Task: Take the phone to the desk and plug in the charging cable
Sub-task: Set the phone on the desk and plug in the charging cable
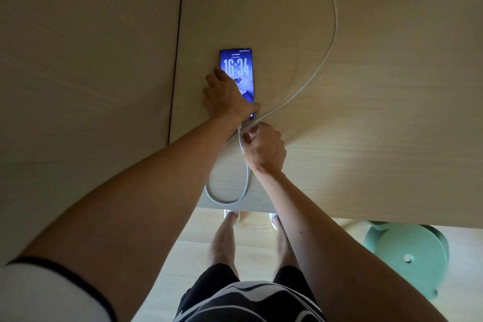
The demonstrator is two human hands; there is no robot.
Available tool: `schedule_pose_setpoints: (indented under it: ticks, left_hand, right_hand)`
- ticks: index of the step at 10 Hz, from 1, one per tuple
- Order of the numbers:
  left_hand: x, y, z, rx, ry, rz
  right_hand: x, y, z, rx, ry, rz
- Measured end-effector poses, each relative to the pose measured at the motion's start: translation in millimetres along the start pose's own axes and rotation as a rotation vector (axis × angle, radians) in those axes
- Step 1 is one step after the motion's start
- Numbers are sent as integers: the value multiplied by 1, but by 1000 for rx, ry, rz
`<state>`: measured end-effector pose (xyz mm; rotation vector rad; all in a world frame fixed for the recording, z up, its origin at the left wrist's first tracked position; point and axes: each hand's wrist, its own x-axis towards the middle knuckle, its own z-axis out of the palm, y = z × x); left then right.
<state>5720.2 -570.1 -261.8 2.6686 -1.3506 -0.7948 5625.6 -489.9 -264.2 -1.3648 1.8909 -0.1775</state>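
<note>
Head view, looking straight down: I see the phone (240, 70) lying flat, face up, on the pale wood bench (366, 112), close to the bench's left edge, with its screen lit blue and reading 16:34. Left grip (224, 94) rests on the phone's lower left part, palm down, fingers spread along the left side and pressing it to the bench; not clenched round it, more a flat hold-down. Right grip (264, 148) sits just below the phone's bottom edge, fingers pinched on the cable (332, 34) at its plug end. The plug itself is hidden between the two grips, so I cannot tell whether it is seated in the port. From the right grip the white cable drops toward me, makes a loop (224, 197) near the front edge of the bench, then passes under the left wrist and sweeps in a long curve to the right and off the far edge at the top. Below the bench edge: wood floor, two bare legs, white shoes (232, 215), dark shorts. Green stool (410, 256) stands on the floor at the right, partly under the bench. White sleeve (47, 293) with a dark hem at lower left.
</note>
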Motion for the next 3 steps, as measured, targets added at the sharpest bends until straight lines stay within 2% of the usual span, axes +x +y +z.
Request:
schedule_pose_setpoints:
  ticks: [3]
  left_hand:
    - [-24,-7,-17,-47,46,51]
  right_hand:
    - [-16,16,-37,9,19,0]
